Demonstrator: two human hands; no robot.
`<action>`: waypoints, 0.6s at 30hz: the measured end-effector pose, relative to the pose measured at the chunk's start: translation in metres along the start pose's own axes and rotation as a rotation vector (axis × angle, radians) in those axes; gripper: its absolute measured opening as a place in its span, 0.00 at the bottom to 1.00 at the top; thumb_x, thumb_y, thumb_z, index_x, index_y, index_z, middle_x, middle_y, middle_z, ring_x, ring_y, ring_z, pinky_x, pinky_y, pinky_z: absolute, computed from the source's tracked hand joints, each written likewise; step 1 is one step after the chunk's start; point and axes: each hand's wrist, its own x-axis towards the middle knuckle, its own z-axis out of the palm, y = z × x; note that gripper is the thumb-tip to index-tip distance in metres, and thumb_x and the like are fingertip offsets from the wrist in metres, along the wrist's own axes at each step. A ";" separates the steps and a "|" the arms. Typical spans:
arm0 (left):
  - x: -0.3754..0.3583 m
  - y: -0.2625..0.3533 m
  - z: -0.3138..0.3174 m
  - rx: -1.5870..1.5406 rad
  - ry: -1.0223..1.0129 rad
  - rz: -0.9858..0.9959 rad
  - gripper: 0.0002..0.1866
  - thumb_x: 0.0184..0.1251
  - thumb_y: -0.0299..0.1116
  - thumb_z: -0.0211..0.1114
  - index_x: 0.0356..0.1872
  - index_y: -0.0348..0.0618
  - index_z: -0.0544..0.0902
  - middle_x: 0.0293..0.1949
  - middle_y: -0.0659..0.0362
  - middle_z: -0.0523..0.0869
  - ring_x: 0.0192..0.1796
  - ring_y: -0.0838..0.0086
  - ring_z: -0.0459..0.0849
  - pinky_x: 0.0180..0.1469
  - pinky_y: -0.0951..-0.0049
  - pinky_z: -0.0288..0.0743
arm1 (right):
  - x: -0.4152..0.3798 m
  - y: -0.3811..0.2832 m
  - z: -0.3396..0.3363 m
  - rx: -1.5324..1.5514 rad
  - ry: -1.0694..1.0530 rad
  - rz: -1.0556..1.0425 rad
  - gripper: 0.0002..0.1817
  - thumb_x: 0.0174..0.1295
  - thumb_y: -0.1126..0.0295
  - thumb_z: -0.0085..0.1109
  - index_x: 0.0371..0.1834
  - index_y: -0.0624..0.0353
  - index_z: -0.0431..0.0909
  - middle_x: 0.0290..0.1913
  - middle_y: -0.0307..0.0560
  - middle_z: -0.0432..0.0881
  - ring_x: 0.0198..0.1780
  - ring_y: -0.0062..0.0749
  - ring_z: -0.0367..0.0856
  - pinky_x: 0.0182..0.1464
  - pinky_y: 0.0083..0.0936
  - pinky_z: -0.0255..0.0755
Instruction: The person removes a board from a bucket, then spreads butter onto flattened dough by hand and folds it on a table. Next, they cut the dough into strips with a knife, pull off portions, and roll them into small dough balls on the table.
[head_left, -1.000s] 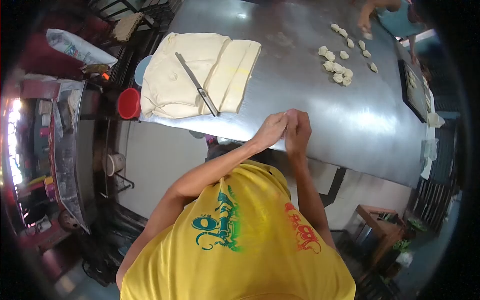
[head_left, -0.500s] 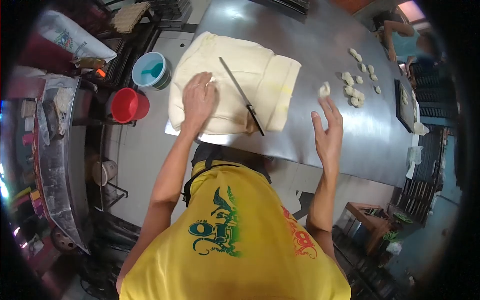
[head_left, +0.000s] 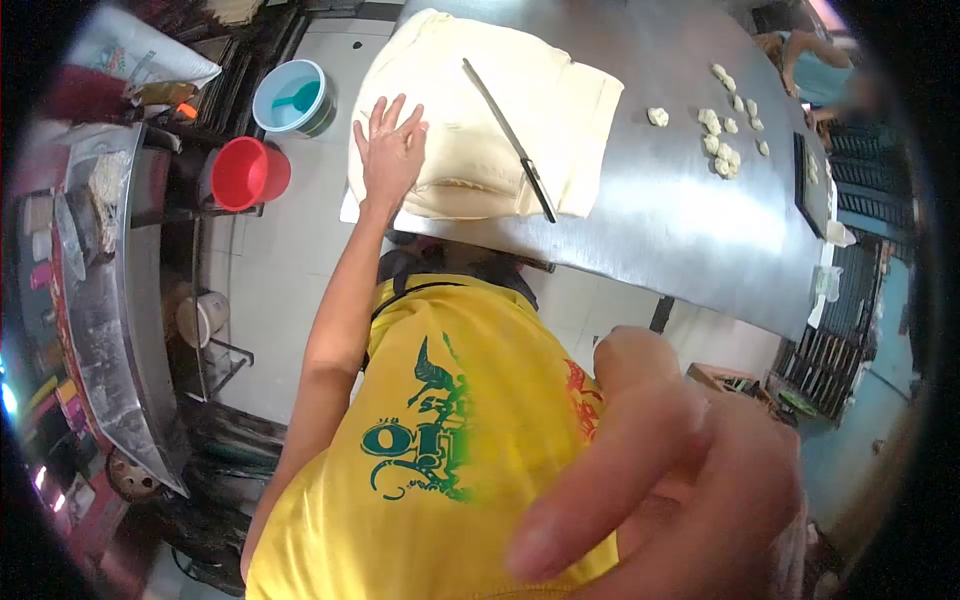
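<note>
A big slab of pale dough (head_left: pixel 480 110) lies folded on the near left of the metal table. Across it rests a long knife (head_left: pixel 505 125), its dark handle pointing toward me and reaching past the dough's near edge. My left hand (head_left: pixel 392 155) is over the left part of the dough, fingers spread, holding nothing. Close to the camera at lower right is my right hand (head_left: pixel 690 460), large and blurred, its fingers bent but apart. I see nothing in it. A small dough piece (head_left: pixel 657 117) sits on the table right of the slab.
Several small dough pieces (head_left: pixel 722 155) are grouped farther right, near a dark tray (head_left: pixel 808 185). A person (head_left: pixel 815 70) is at the far right side of the table. On the left stand a pale blue bucket (head_left: pixel 290 98) and a red bucket (head_left: pixel 250 173).
My right hand has come back from the table toward the camera, and the small dough piece near its fingers now rests on the table. My left hand has lifted its fingers. The view has shifted.
</note>
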 end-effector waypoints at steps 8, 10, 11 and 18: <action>0.033 0.056 -0.108 -0.736 0.191 -0.123 0.26 0.81 0.46 0.56 0.66 0.32 0.78 0.64 0.49 0.83 0.67 0.66 0.79 0.72 0.65 0.68 | 0.019 0.028 -0.007 -0.130 0.097 0.044 0.14 0.71 0.68 0.61 0.55 0.63 0.85 0.46 0.52 0.89 0.51 0.43 0.87 0.58 0.31 0.78; 0.054 0.072 -0.180 -1.014 0.297 0.249 0.23 0.82 0.43 0.54 0.66 0.37 0.78 0.62 0.52 0.84 0.66 0.68 0.80 0.72 0.64 0.68 | 0.022 0.027 -0.014 -0.146 0.087 0.040 0.14 0.71 0.68 0.61 0.55 0.62 0.85 0.46 0.51 0.89 0.51 0.43 0.87 0.58 0.31 0.77; 0.060 0.078 -0.210 -1.102 0.289 0.381 0.22 0.82 0.43 0.54 0.65 0.38 0.79 0.62 0.52 0.84 0.66 0.69 0.80 0.72 0.64 0.68 | 0.023 0.020 -0.022 -0.144 0.031 0.017 0.14 0.71 0.68 0.61 0.55 0.62 0.85 0.47 0.51 0.89 0.51 0.43 0.87 0.58 0.31 0.77; 0.033 0.192 -0.315 -1.084 -0.287 0.964 0.21 0.81 0.42 0.55 0.64 0.40 0.79 0.61 0.54 0.84 0.65 0.70 0.79 0.72 0.63 0.67 | 0.048 -0.013 -0.058 -0.332 -0.545 -0.198 0.15 0.72 0.67 0.60 0.57 0.62 0.84 0.48 0.51 0.89 0.52 0.41 0.86 0.58 0.31 0.77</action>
